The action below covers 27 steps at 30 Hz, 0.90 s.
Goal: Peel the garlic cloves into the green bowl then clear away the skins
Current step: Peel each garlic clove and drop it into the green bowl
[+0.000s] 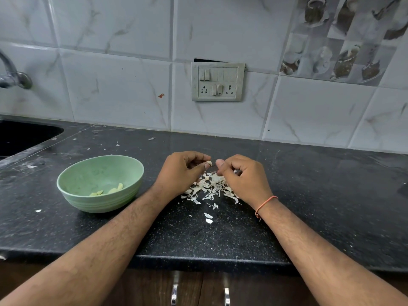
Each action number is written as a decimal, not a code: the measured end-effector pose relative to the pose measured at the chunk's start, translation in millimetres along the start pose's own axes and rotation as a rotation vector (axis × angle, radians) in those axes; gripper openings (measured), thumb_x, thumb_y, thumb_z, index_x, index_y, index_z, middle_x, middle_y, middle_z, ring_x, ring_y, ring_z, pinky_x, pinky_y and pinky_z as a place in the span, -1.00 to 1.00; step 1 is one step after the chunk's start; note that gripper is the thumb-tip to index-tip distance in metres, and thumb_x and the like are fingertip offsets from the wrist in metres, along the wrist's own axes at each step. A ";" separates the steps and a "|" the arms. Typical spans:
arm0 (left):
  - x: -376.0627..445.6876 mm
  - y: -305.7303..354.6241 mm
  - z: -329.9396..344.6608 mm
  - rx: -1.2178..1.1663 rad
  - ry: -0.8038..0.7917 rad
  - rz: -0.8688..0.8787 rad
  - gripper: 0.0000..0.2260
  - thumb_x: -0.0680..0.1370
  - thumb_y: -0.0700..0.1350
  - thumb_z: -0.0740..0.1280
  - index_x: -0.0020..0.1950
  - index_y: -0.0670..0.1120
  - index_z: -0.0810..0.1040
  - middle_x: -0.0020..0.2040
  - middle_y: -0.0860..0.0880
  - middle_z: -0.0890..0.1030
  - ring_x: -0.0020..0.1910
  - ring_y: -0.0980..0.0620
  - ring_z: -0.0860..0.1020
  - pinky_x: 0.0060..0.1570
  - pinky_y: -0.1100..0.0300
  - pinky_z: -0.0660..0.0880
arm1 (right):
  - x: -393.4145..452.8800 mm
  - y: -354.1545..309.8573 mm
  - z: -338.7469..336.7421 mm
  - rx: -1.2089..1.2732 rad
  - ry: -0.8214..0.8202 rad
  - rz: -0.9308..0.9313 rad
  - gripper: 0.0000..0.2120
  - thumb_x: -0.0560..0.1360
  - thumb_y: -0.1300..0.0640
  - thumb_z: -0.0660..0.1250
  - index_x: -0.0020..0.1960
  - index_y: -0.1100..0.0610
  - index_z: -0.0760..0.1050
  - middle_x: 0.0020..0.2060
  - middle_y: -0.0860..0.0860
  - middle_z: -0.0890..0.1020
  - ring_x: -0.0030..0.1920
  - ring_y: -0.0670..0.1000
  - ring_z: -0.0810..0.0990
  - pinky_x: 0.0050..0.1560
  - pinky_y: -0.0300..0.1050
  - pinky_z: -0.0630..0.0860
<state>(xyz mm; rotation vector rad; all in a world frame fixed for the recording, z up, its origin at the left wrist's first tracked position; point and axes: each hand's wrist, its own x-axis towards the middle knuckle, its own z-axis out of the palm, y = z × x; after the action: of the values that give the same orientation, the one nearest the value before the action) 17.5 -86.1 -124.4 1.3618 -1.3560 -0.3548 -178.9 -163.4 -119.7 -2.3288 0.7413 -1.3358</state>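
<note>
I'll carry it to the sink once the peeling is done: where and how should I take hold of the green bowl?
Grip the green bowl by its near-right rim, coming from above with the left hand; it stands upright with an open, bare rim, and the peeled cloves lie low inside.

A black speckled stone counter (pixel 309 195) runs along a wall of pale marbled tiles (pixel 114 85). On it, left of centre, stands the green ribbed plastic bowl (pixel 72 173), with a few peeled pale-yellow garlic cloves (pixel 113 190) lying in its bottom. Right of the bowl lies a heap of white papery garlic skins (pixel 212 186), with stray flakes nearer the counter's front edge. Above the heap, the left hand (pixel 181 171) and right hand (pixel 242 177) meet; the left pinches what seems a small whitish garlic clove (pixel 209 163). Behind them, a grey switch-and-socket plate (pixel 218 81) sits on the wall. A dark sink (pixel 22 135) lies far left, a metal tap (pixel 13 76) above it.
</note>
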 end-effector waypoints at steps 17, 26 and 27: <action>-4.3 7.6 -0.3 -0.057 -0.009 -0.007 -0.92 0.56 -0.02 0.56 0.03 0.04 0.78 -0.20 0.00 0.76 -0.18 -0.13 0.74 -0.12 -0.03 0.73 | 0.3 -4.8 1.7 0.253 -0.084 0.151 -0.96 0.56 0.09 0.54 0.00 0.00 0.77 -0.18 -0.12 0.77 -0.22 -0.16 0.68 -0.18 -0.22 0.58; -4.4 10.7 1.1 -0.091 -0.081 0.004 -0.89 0.59 -0.12 0.53 0.11 -0.05 0.77 -0.14 0.06 0.77 -0.22 0.11 0.71 -0.16 0.18 0.68 | 1.1 -3.5 4.1 0.277 -0.088 0.185 -0.91 0.58 0.05 0.52 -0.08 -0.11 0.76 -0.20 -0.07 0.77 -0.12 0.07 0.73 -0.08 0.27 0.70; -4.4 10.8 1.3 -0.113 -0.085 -0.005 -0.88 0.59 -0.14 0.53 0.12 -0.08 0.77 -0.14 0.04 0.77 -0.21 0.11 0.71 -0.14 0.18 0.68 | 1.4 -2.5 4.4 0.275 -0.084 0.186 -0.92 0.58 0.05 0.52 -0.07 -0.09 0.76 -0.20 -0.07 0.76 -0.13 0.08 0.73 -0.08 0.28 0.70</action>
<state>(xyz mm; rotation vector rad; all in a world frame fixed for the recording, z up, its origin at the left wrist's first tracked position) 9.7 -79.9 -118.0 1.2691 -1.3814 -0.4907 -173.8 -162.1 -119.5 -2.0341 0.6819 -1.1700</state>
